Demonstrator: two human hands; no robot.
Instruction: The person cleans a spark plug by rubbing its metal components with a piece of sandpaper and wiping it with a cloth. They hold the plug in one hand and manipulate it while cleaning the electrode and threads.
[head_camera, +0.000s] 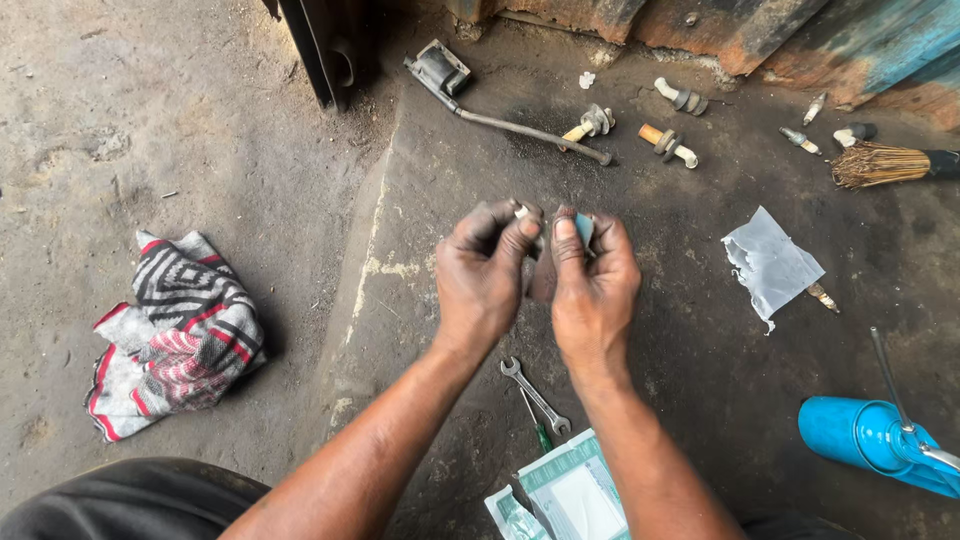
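Note:
My left hand (482, 272) and my right hand (594, 280) meet above a dark, oily concrete floor. The left hand's fingers pinch a small white-tipped part (521, 212). Under the thumb of the right hand lies a small piece of abrasive paper (584, 228), bluish on one side, pressed against that part. Both hands are grimy. What lies between the palms is mostly hidden.
A wrench (536, 396), a green-handled screwdriver (539, 428) and a pale packet (570, 490) lie below my wrists. Spark plugs (668, 144) and a long socket tool (500, 110) lie beyond. A plastic scrap (770, 265), small broom (885, 165), blue canister (875, 435), striped cloth (180, 330).

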